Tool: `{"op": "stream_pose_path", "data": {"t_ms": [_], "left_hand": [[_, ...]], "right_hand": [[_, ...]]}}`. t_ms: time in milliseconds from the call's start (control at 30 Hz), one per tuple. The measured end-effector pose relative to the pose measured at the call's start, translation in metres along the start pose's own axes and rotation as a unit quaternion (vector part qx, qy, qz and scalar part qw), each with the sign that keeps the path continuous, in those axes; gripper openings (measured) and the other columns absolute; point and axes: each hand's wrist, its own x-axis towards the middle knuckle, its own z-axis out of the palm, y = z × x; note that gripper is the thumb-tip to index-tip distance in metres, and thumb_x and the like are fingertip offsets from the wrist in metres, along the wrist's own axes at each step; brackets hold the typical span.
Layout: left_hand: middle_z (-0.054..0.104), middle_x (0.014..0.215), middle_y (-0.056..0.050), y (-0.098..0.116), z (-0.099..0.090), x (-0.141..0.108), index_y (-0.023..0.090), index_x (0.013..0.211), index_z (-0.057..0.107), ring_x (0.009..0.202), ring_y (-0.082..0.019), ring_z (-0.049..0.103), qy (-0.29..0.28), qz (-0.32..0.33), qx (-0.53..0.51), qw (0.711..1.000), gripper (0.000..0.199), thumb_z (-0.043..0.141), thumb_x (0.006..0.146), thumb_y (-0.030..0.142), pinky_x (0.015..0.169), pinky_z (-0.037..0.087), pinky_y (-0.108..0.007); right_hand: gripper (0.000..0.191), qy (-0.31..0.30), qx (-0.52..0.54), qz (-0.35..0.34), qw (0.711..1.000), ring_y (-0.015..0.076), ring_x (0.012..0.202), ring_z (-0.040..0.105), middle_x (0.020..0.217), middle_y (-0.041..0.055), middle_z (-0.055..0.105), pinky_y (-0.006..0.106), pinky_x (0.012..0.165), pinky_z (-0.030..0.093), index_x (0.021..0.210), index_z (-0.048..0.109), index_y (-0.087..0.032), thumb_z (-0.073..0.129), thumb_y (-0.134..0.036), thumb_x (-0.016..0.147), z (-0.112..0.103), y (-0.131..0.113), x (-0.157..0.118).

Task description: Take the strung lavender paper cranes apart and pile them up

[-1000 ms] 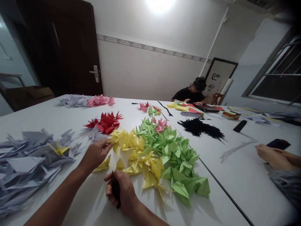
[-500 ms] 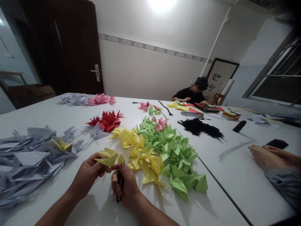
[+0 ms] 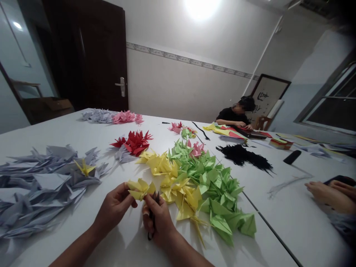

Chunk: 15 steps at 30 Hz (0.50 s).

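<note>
My left hand [image 3: 118, 204] pinches a yellow origami flower [image 3: 140, 188] with pointed, spread petals by its left side. My right hand [image 3: 158, 217] is closed around small black scissors [image 3: 152, 218]; their dark tips point up past the thumb and a loop shows below the palm. Its thumb and fingertip meet the flower's lower right edge. Just beyond my hands lie a heap of yellow folded paper pieces [image 3: 183, 200] and a larger heap of green ones [image 3: 214, 181].
Pale grey folded pieces [image 3: 52, 185] cover the table's left, with one yellow piece [image 3: 84, 168] on top. Red pieces [image 3: 137, 142], pink pieces [image 3: 124, 116] and a black stringy bundle [image 3: 243, 156] lie farther off. Another person's hands [image 3: 319, 193] are at right; a person [image 3: 236, 113] sits opposite.
The view has shifted, moving everything rightward in the picture. The yellow flower has turned in my left hand, its petals now facing me more. The scissor tips now show above my right thumb.
</note>
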Motion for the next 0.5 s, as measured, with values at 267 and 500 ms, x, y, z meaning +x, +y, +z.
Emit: {"op": "stream_pose_path", "data": {"t_ms": [267, 500], "left_hand": [[0.063, 0.065, -0.001, -0.002, 0.006, -0.009, 0.016, 0.080, 0.065, 0.056, -0.013, 0.059, -0.064, -0.006, 0.013, 0.998, 0.016, 0.067, 0.070, 0.029, 0.054, 0.049, -0.022], [0.044, 0.044, 0.008, 0.007, -0.014, 0.009, 0.015, 0.059, 0.052, 0.036, -0.002, 0.037, 0.142, -0.025, -0.205, 0.968, 0.034, 0.074, 0.065, 0.040, 0.037, 0.030, -0.013]], "right_hand": [[0.046, 0.001, -0.003, -0.013, 1.000, 0.0005, 0.024, 0.027, 0.041, -0.0114, 0.049, 0.012, 0.022, 0.019, 0.070, 0.041, -0.020, 0.075, -0.048, 0.058, -0.002, -0.003, -0.001], [0.049, 0.001, 0.027, 0.010, 1.000, 0.0005, 0.025, 0.024, 0.039, -0.0130, 0.047, 0.012, 0.024, 0.016, 0.070, 0.037, -0.022, 0.077, -0.045, 0.053, 0.000, -0.006, -0.003]]}}
